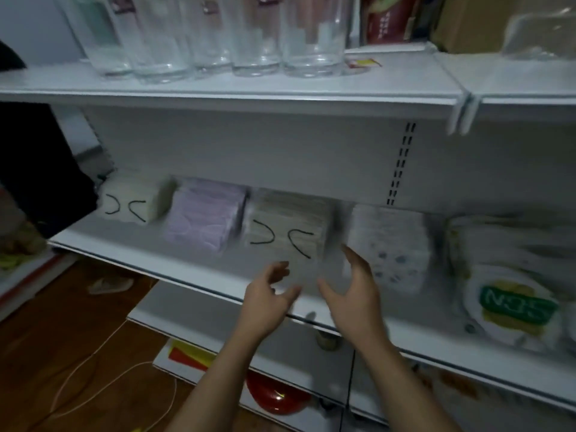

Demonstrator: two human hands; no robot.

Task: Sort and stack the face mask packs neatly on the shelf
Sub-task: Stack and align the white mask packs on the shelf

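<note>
Several stacks of face mask packs stand in a row on the white shelf (pixel 131 241). From the left: a cream stack with black ear loops (pixel 134 199), a lilac stack (pixel 207 218), a beige stack with black ear loops (pixel 288 227), a white dotted stack (pixel 391 244), and a stack with a green and yellow label (pixel 514 294). My left hand (pixel 268 302) and my right hand (pixel 352 291) hover just in front of the beige stack, palms facing each other, fingers loosely spread. Neither hand holds anything. The picture is blurred.
Clear drinking glasses (pixel 199 35) line the shelf above, with boxes (pixel 389 17) at its right. A lower shelf (pixel 311 347) juts out beneath my arms. A red object (pixel 277 397), a white cable (pixel 93 385) and a wooden floor lie below. A dark shape (pixel 40 169) fills the left.
</note>
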